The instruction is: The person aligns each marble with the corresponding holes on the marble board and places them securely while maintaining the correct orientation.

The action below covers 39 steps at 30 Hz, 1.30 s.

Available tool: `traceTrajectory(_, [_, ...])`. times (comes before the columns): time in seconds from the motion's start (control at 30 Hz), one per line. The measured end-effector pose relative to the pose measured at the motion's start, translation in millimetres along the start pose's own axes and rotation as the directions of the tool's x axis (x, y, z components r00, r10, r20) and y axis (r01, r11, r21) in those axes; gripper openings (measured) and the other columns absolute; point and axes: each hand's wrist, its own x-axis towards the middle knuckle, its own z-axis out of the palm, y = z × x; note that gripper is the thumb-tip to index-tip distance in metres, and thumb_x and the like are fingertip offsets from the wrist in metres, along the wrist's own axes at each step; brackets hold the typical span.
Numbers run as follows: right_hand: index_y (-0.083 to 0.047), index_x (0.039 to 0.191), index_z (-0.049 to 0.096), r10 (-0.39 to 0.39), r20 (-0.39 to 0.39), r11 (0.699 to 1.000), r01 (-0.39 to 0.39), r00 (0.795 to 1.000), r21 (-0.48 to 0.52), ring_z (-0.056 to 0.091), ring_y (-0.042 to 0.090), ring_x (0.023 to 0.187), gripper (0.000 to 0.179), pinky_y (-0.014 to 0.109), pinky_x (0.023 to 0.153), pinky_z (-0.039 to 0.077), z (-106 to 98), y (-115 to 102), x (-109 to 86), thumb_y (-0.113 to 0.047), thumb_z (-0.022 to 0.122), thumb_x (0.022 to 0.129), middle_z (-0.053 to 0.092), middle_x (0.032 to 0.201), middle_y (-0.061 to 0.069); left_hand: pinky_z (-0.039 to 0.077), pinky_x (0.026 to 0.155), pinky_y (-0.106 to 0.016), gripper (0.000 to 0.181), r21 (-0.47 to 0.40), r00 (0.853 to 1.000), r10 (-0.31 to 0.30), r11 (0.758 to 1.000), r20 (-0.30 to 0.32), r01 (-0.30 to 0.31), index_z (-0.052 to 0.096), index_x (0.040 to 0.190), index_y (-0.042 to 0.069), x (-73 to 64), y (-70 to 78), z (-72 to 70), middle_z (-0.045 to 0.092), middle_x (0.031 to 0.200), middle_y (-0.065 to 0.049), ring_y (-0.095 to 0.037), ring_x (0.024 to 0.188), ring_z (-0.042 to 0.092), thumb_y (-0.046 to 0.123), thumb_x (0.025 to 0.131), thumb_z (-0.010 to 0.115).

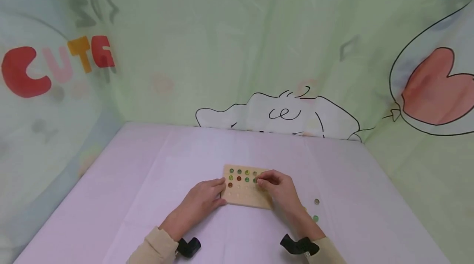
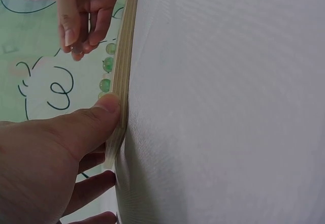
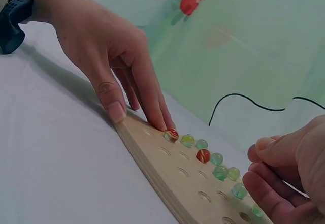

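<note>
A light wooden board (image 1: 244,201) with rows of round hollows lies on the table. Green, yellow-green and red-brown glass marbles (image 3: 203,156) sit in its far rows, and one red-brown marble (image 1: 230,185) is in the row nearer me. My left hand (image 1: 201,196) holds the board's left end, thumb at the near corner and fingers by the far side. Above the board's right part, my right hand (image 1: 281,188) pinches a small glassy marble (image 2: 76,48) between thumb and fingertips. Those fingertips mostly cover the marble.
On the cloth right of the board lie a dark marble (image 1: 316,201) and a green marble (image 1: 315,218), partly beside my right forearm. A pale cloth (image 1: 166,161) covers the table. Printed curtains (image 1: 222,50) stand around its back and sides.
</note>
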Motion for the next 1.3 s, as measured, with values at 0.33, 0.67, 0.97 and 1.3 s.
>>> traceTrajectory(0.33, [-0.017, 0.089, 0.067, -0.061, 0.041, 0.998, 0.062, 0.997, -0.006, 0.059, 0.013, 0.089, 0.011, 0.018, 0.076, 0.05, 16.5, -8.3, 1.9, -0.017, 0.069, 0.078, 0.065, 0.093, -0.003, 0.046, 0.093, -0.035, 0.052, -0.034, 1.0, -0.009, 0.999, 0.007, 0.009, 0.055, 0.121, 0.01, 1.8, -1.5, -1.7, 0.051, 0.131, -0.004, -0.019, 0.116, 0.052, 0.039, 0.08, 0.063])
traceTrajectory(0.67, [-0.019, 0.087, 0.067, -0.065, 0.058, 0.997, 0.068, 0.996, -0.046, 0.059, 0.012, 0.084, 0.009, 0.022, 0.075, 0.05, 31.4, -11.4, 8.3, -0.016, 0.069, 0.078, 0.065, 0.088, -0.005, 0.044, 0.095, -0.035, 0.052, -0.052, 0.997, -0.047, 0.997, 0.067, 0.051, 0.054, 0.122, 0.01, 5.2, -3.6, -5.0, 0.049, 0.133, -0.004, -0.019, 0.118, 0.05, 0.04, 0.081, 0.061])
traceTrajectory(0.97, [-0.018, 0.084, 0.066, -0.091, 0.062, 0.991, 0.097, 0.994, -0.094, 0.058, 0.011, 0.081, 0.008, 0.018, 0.069, 0.049, 40.1, -6.7, 3.3, -0.013, 0.068, 0.078, 0.065, 0.088, -0.005, 0.045, 0.094, -0.034, 0.051, -0.048, 0.997, -0.038, 0.998, 0.074, 0.041, 0.055, 0.121, 0.011, 4.2, -1.8, -0.6, 0.05, 0.132, -0.004, -0.019, 0.117, 0.052, 0.041, 0.08, 0.061])
traceTrajectory(1.3, [-0.019, 0.082, 0.065, -0.142, 0.04, 0.974, 0.147, 0.989, -0.174, 0.057, 0.008, 0.082, 0.011, 0.019, 0.072, 0.049, 47.3, -6.3, 2.0, -0.012, 0.07, 0.076, 0.064, 0.084, -0.009, 0.046, 0.093, -0.034, 0.05, -0.045, 0.998, -0.028, 0.999, 0.05, 0.03, 0.057, 0.119, 0.012, 3.2, -1.8, 1.8, 0.052, 0.13, -0.004, -0.018, 0.115, 0.053, 0.041, 0.079, 0.062])
